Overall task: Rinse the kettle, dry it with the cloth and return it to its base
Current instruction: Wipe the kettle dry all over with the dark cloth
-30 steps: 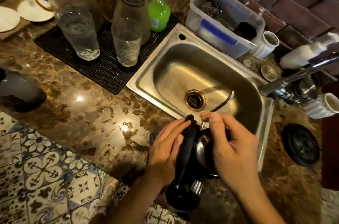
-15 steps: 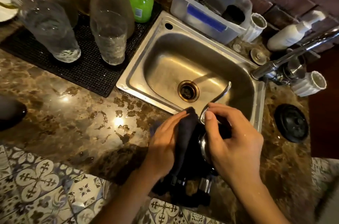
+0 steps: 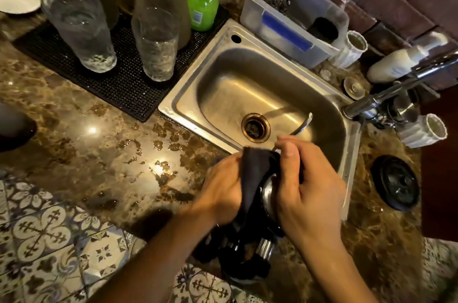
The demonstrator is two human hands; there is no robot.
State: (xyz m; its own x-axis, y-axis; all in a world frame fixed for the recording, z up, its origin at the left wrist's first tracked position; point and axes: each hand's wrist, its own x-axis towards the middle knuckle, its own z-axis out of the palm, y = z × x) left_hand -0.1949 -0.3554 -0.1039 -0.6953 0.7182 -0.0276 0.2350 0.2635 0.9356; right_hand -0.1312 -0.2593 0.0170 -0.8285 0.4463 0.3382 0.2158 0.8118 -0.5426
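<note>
A shiny steel kettle with a thin curved spout is held over the counter at the near rim of the sink. My right hand grips the kettle's body from the right. A dark cloth is pressed against the kettle's left side by my left hand and hangs down below it. Most of the kettle is hidden by hands and cloth. The round black base lies on the counter right of the sink.
A faucet reaches in from the right over the sink. Two glasses, a jug and a green soap bottle stand on a black mat at the back left. A plastic tub and white cups sit behind the sink. The marble counter is wet.
The view has shifted slightly. My left hand has slid the cloth up and over the kettle's top, while my right hand keeps its hold on the kettle.
</note>
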